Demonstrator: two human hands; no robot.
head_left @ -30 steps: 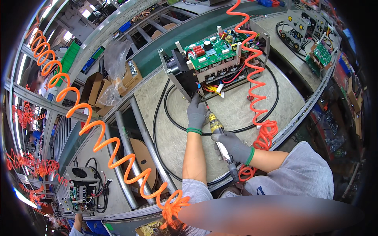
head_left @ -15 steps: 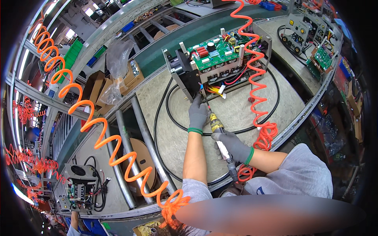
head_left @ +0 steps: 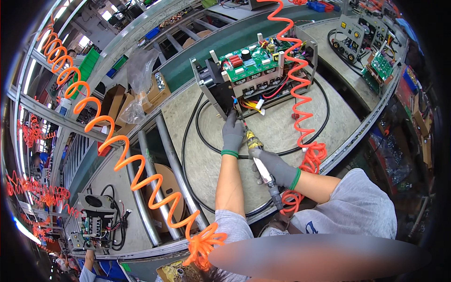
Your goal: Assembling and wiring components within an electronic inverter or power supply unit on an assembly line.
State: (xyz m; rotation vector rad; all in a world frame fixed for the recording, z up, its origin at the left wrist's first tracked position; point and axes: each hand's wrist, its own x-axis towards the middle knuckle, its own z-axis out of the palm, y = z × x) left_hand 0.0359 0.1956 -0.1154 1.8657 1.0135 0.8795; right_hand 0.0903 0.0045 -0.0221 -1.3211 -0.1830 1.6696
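My right hand (head_left: pixel 277 170), in a grey glove with a green cuff, is wrapped around an air screwdriver (head_left: pixel 264 174) with a yellow collar. Its bit points away from me, toward the lower corner of a black panel (head_left: pixel 221 97). My left hand (head_left: pixel 232 136), gloved alike, has its fingers bunched at that corner beside the bit; what they pinch is hidden. The panel belongs to an open electrical unit (head_left: pixel 253 87) with a green circuit board (head_left: pixel 249 70) on top. Yellow wires with white connectors (head_left: pixel 256 107) hang out near my left fingertips.
A black cable (head_left: pixel 184 155) loops over the metal worktop (head_left: pixel 286 134). An orange coiled air hose (head_left: pixel 300 89) hangs before the unit; another (head_left: pixel 136 167) crosses the left side. Metal rollers (head_left: pixel 173 150) lie left. Other units (head_left: pixel 96 223) stand at both sides, one with a person's arm beside it.
The unit, its cable and both hands appear slightly farther left and up in the view. The screwdriver stays in my right hand, and my left fingers remain at the panel corner.
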